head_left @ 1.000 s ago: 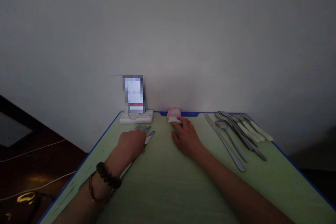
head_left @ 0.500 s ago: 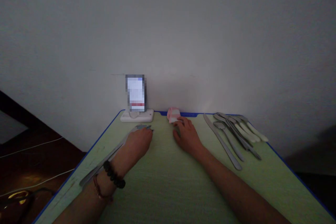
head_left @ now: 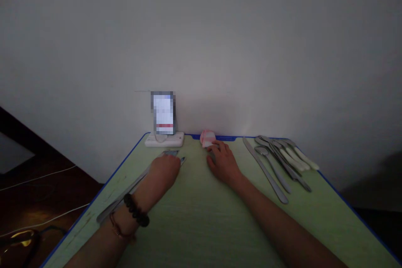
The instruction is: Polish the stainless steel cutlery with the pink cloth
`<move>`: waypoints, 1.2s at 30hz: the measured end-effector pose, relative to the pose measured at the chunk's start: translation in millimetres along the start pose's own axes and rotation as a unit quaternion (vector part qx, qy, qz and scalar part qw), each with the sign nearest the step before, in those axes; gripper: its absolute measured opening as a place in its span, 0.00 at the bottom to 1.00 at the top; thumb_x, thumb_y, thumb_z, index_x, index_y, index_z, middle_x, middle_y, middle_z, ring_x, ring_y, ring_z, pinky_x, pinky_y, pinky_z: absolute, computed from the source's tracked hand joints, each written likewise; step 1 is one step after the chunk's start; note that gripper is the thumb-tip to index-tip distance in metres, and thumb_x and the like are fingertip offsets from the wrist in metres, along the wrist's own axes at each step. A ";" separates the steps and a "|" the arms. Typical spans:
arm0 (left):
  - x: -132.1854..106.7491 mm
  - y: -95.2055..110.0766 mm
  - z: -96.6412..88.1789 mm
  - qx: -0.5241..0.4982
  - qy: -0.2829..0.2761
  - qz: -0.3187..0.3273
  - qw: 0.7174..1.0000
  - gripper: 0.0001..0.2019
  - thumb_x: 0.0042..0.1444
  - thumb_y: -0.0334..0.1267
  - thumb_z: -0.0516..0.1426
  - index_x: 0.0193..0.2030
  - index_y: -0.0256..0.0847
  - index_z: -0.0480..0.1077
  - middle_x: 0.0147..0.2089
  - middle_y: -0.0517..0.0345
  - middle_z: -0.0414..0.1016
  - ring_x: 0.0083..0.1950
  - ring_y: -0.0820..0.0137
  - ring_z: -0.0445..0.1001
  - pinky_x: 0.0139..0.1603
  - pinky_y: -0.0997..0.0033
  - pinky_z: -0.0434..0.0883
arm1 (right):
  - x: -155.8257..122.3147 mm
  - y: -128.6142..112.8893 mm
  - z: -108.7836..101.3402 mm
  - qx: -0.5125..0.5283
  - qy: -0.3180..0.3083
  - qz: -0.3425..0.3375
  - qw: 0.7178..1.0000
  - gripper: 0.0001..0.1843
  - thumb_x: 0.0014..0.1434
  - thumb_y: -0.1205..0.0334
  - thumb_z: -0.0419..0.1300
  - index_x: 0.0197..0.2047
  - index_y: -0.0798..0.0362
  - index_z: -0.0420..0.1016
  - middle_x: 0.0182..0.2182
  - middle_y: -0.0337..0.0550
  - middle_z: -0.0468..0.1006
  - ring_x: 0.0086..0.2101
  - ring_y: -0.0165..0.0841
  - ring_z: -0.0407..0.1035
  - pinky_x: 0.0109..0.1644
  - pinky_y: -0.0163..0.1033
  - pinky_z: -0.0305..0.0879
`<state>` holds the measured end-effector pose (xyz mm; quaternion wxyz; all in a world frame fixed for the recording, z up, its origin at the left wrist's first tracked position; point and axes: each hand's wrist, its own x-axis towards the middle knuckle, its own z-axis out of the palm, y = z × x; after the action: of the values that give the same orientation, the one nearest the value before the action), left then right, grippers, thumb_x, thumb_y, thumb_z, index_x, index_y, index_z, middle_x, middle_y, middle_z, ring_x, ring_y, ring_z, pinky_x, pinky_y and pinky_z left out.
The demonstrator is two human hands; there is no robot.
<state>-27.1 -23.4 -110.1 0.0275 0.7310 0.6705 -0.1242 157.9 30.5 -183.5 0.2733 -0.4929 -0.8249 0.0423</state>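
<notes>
Pink-and-white bundle, silver utensils, partly hidden

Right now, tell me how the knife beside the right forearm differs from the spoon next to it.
The knife is longer than the spoon. The knife has a narrow blade at its far end; the spoon has a rounded bowl there. The knife lies nearer the right hand than the spoon does. Both look like grey metal and slant the same way on the green tabletop.

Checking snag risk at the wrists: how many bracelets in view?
2, both behind the left hand: a black beaded bracelet, then a thin reddish bracelet farther from that hand. None shows behind the right hand; no others look hidden.
</notes>
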 end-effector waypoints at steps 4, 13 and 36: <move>-1.4 21.9 4.5 -0.012 0.011 0.022 1.000 0.13 0.58 0.25 0.48 0.38 0.32 0.75 0.41 0.36 0.75 0.45 0.53 0.75 0.41 0.60 0.71 | -0.1 -0.9 0.1 0.000 -0.005 0.006 1.000 0.12 0.56 0.64 0.53 0.44 0.54 0.69 0.51 0.53 0.65 0.51 0.42 0.59 0.54 0.48 0.57; -36.3 29.9 -12.8 0.018 -0.076 0.015 0.997 0.16 0.55 0.22 0.47 0.40 0.28 0.75 0.39 0.32 0.77 0.41 0.48 0.77 0.38 0.54 0.72 | 13.5 20.6 -5.5 0.065 0.054 0.101 0.991 0.06 0.56 0.59 0.52 0.32 0.53 0.65 0.34 0.46 0.71 0.34 0.34 0.65 0.38 0.39 0.61; 8.3 65.8 48.6 -0.761 -0.018 0.032 0.648 0.15 0.57 0.46 0.45 0.44 0.38 0.61 0.18 0.73 0.51 0.11 0.81 0.51 0.10 0.81 0.48 | 14.8 38.9 -23.3 0.366 0.141 0.268 0.880 0.18 0.48 0.56 0.57 0.41 0.56 0.66 0.36 0.46 0.75 0.33 0.35 0.69 0.35 0.37 0.64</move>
<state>31.4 -32.0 -167.2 0.5901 0.4719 0.5045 0.4178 194.7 58.0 -171.0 0.5259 -0.5608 -0.5402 0.3424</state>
